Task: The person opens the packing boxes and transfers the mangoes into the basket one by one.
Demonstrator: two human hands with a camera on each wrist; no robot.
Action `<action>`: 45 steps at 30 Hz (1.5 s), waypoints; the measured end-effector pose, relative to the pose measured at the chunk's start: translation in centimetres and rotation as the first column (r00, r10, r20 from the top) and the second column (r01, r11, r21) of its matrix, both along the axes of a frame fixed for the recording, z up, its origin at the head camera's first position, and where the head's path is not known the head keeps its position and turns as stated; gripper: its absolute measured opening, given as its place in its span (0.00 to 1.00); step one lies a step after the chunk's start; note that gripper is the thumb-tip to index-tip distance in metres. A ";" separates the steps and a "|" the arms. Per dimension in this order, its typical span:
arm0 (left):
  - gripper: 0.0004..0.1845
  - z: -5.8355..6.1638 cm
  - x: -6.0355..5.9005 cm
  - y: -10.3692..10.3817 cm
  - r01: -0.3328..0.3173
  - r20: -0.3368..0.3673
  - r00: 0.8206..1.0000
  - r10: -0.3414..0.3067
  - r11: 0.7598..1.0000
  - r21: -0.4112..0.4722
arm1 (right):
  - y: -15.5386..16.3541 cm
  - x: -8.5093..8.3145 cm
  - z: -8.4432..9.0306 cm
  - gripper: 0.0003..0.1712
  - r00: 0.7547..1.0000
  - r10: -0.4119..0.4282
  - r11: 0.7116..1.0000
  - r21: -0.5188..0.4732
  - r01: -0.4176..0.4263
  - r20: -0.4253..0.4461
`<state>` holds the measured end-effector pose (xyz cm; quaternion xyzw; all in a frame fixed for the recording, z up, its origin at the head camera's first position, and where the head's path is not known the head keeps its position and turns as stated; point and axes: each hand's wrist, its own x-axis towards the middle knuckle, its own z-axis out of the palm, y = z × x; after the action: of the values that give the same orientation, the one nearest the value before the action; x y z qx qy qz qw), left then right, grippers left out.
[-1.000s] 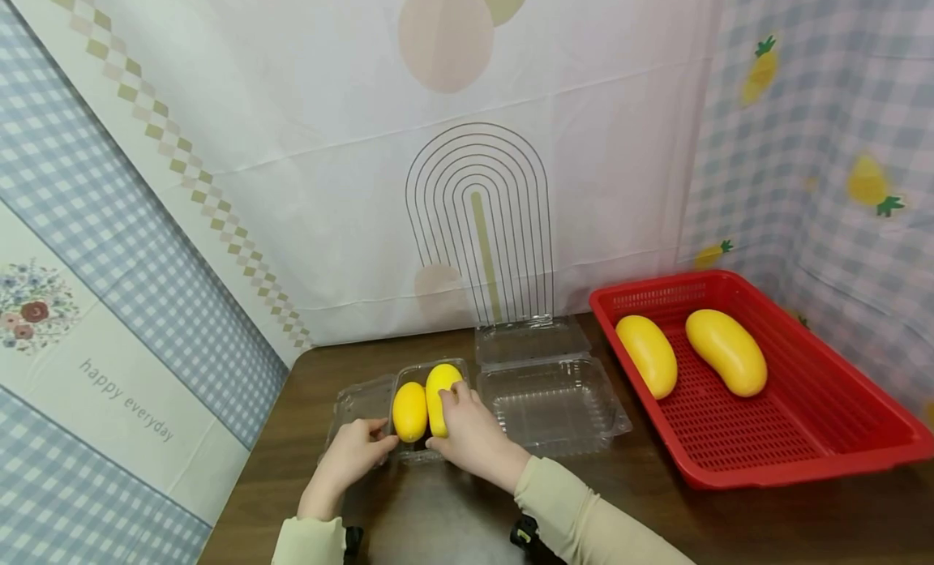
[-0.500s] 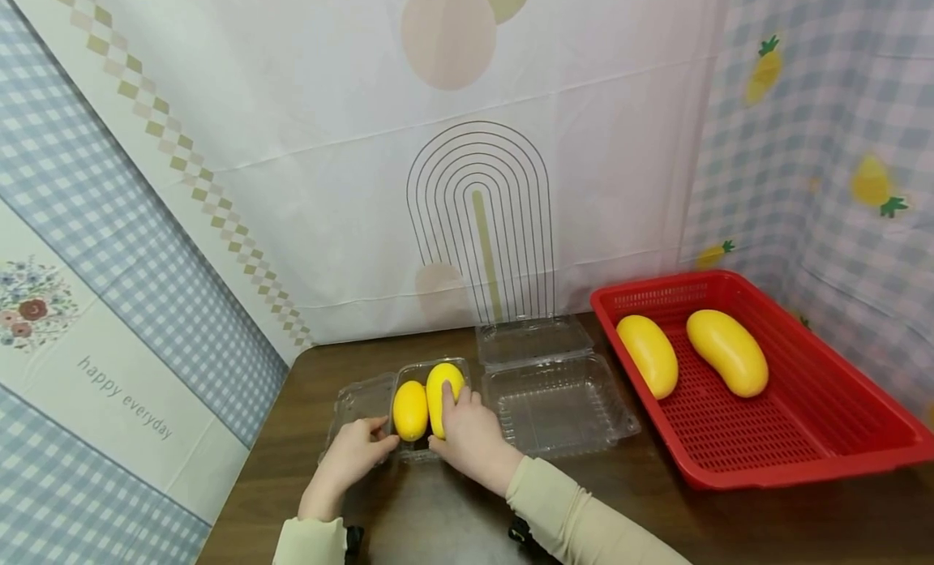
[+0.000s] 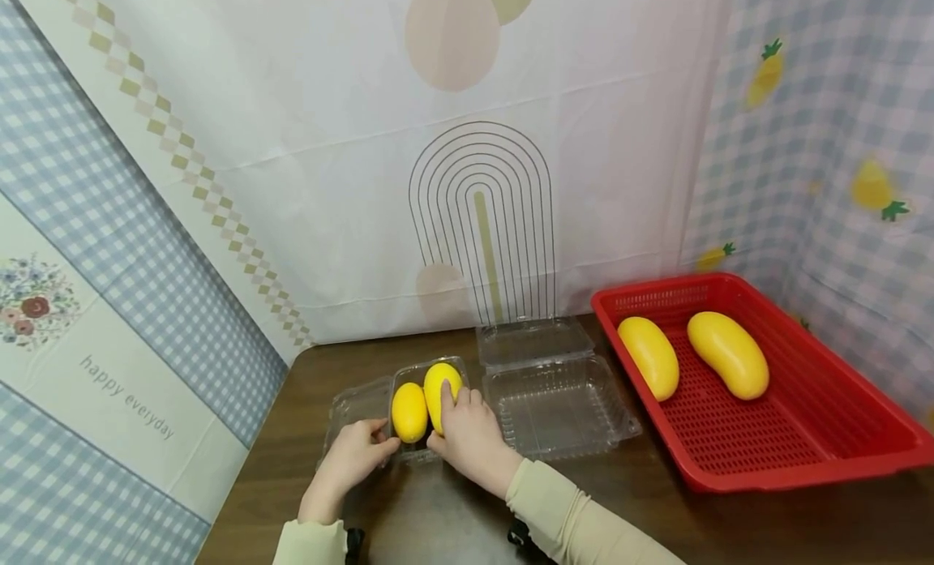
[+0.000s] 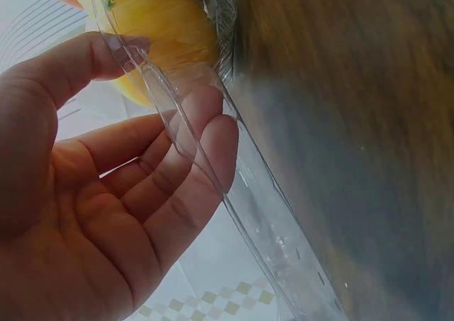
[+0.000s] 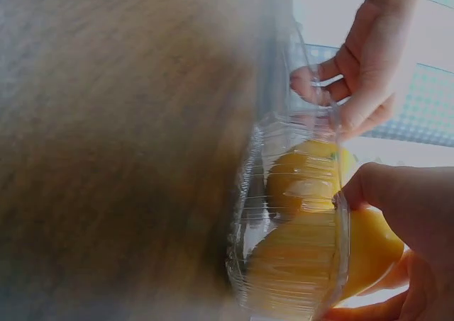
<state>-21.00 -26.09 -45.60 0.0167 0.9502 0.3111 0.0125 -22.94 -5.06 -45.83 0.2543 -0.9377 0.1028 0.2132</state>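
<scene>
Fingers of the right hand (image 3: 467, 431) curl around one yellow fruit (image 3: 441, 393) inside the clear clamshell box (image 3: 409, 455) (a second fruit lies alongside); left hand (image 3: 353, 454) pinches its rim.

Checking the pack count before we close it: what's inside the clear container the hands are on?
Two yellow fruits lie side by side in the clear container. The right hand grips the right one and hides its near end; the left hand holds the container's edge.
</scene>
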 end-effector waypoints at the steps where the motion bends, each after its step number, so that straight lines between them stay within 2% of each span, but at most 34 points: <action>1: 0.28 0.1 -0.1 0.0 0.000 0.001 1.000 0.000 1.000 -0.001 | 0.1 -0.1 0.1 0.45 1.000 0.004 1.000 -0.010 -0.004 0.003; 11: 0.25 0.4 -0.2 0.0 0.000 0.008 1.000 0.000 1.000 -0.022 | 0.3 -0.3 0.5 0.43 0.999 0.034 0.998 -0.059 -0.033 0.024; 16: 0.15 0.4 -0.3 0.0 0.014 0.005 1.000 -0.014 0.999 -0.037 | 0.3 -0.4 0.5 0.39 0.999 0.044 0.997 -0.071 -0.045 -0.003; 19: 0.13 0.4 -0.3 0.1 0.018 0.007 1.000 -0.018 0.999 -0.039 | 0.4 -0.6 0.5 0.38 0.999 0.049 0.995 -0.084 -0.051 -0.022; 24: 0.15 0.4 -0.3 0.2 0.012 0.011 1.000 -0.012 0.999 -0.031 | 0.4 -0.9 0.6 0.37 0.998 0.053 0.994 -0.098 -0.055 -0.021; 31: 0.14 0.1 -0.2 0.4 0.014 0.000 1.000 -0.014 0.999 -0.042 | 0.8 -0.9 1.2 0.28 0.995 0.078 0.985 -0.162 -0.066 0.066; 39: 0.15 0.0 -0.4 0.4 0.024 -0.016 1.000 -0.025 0.998 -0.052 | 1.1 -1.5 2.0 0.19 0.996 0.082 0.980 -0.182 -0.076 0.028; 45: 0.24 -0.2 -0.5 0.5 0.028 -0.042 0.999 -0.030 0.998 -0.058 | 0.9 -2.2 2.2 0.18 0.998 0.059 0.986 -0.159 -0.058 0.003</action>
<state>-21.52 -25.63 -45.79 0.0367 0.9584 0.2829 -0.0030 -25.14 -4.15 -43.67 0.2634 -0.9195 0.1844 0.2263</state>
